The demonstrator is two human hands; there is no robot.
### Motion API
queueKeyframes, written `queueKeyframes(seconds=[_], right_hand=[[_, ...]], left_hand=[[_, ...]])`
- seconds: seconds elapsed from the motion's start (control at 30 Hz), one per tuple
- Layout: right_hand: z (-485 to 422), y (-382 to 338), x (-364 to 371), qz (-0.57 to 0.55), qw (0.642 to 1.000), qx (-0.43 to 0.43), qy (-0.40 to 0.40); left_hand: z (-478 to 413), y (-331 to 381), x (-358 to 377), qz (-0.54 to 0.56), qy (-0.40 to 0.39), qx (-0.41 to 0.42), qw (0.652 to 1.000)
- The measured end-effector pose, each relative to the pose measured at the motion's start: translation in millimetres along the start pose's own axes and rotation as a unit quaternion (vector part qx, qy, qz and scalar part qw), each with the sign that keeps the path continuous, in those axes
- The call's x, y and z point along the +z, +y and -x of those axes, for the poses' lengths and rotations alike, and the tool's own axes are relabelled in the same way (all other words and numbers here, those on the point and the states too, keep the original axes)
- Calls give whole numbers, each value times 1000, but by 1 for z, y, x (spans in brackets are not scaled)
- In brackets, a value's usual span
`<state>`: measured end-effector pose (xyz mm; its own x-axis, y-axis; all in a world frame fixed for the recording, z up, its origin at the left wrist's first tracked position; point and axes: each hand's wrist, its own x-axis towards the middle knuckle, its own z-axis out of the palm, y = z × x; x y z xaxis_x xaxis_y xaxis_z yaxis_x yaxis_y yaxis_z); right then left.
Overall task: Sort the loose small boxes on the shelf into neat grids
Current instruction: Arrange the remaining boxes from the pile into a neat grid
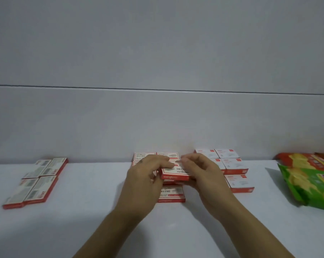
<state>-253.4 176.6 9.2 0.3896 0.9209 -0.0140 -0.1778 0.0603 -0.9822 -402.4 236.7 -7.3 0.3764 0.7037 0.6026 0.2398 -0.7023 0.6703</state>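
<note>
Both hands meet over the middle group of red-and-white small boxes on the white shelf. My left hand and my right hand hold one red-and-white box between them, raised slightly above the boxes under it. The fingers of both hands curl over its top edge. Another box of this group lies flat just in front. Two more boxes show behind the hands against the wall. My left hand hides the left part of this group.
A two-by-two grid of red-edged boxes lies at the left. A grid of white-topped boxes stands right of the hands. Green and orange snack bags lie at the far right. A grey wall backs the shelf.
</note>
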Motion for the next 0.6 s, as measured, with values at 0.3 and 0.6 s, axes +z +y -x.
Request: queueKeyframes(seconds=[0.3,0.6], right_hand=[[10,-4,-4,-3,996,31,-86],[11,-8,-5,-17,1000,-11,-12]], left_hand=[[8,-2,-5,32,-34,0,999],[3,8,-1,232,-60,-255,937]])
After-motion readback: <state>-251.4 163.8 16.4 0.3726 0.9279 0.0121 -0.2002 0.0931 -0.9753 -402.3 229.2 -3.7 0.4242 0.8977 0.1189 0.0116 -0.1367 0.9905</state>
